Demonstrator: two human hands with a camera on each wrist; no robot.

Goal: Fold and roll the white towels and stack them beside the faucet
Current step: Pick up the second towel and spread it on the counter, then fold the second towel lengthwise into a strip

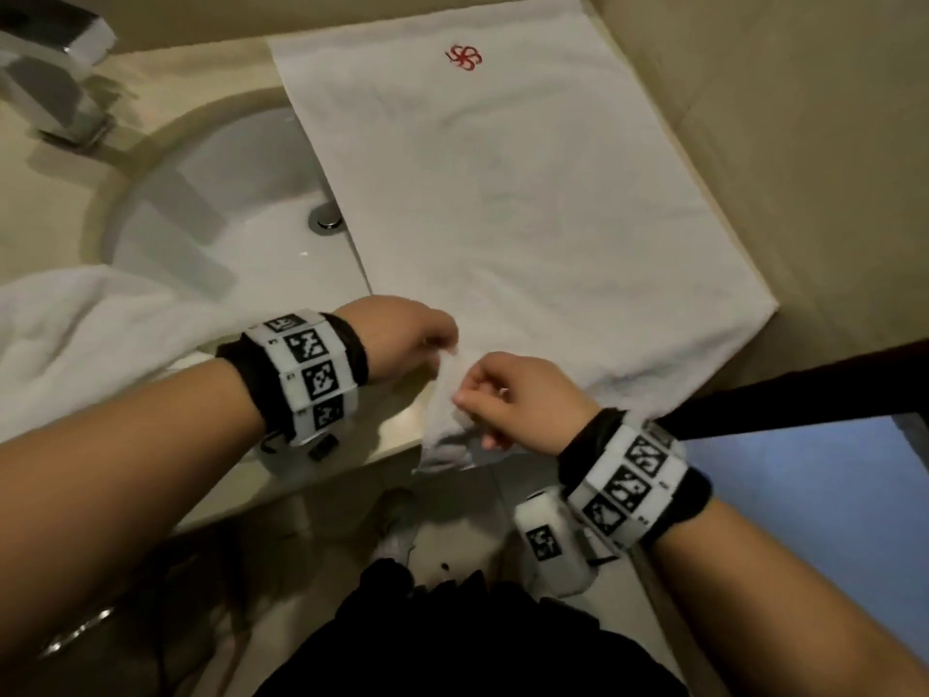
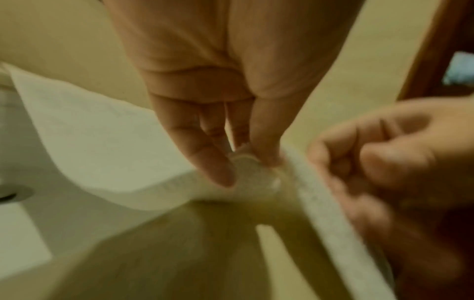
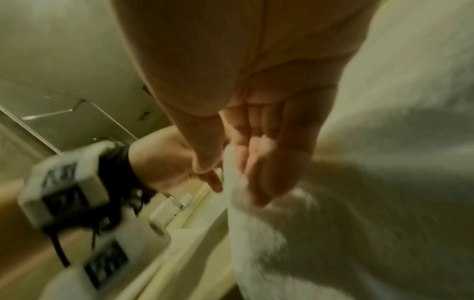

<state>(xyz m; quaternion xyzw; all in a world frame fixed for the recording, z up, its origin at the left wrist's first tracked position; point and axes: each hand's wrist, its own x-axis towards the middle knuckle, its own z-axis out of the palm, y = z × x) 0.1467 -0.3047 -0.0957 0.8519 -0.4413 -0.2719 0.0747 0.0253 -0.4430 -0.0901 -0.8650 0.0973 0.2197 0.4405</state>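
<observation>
At counter's front edge, white towel's near corner pinched between left hand and right hand, both close together.

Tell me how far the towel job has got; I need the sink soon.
Early. Done: one white towel with a red emblem lies spread flat on the counter, partly over the sink. In hand: the left hand and right hand pinch its near corner. Left: rolling it, handling the crumpled towel, and stacking; nothing shows beside the faucet.
</observation>
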